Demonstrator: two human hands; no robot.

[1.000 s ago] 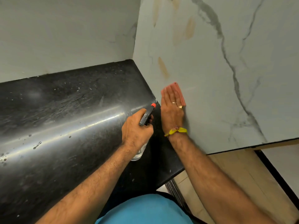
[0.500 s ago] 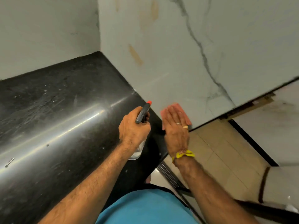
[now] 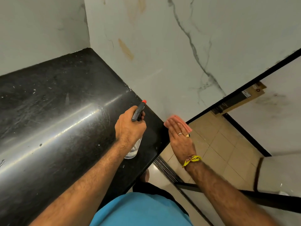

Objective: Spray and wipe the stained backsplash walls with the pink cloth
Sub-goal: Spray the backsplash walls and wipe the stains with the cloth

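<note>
Fingers (image 3: 176,126) flat on pink cloth (image 3: 187,126), wall-edge

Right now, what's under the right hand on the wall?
The pink cloth, pressed flat by the right hand at the bottom edge of the marble wall. Only its top and right edges show; the hand covers the rest, and the wall beneath is hidden.

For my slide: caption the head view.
Left hand grips spray bottle; right hand presses pink cloth to wall.
</note>
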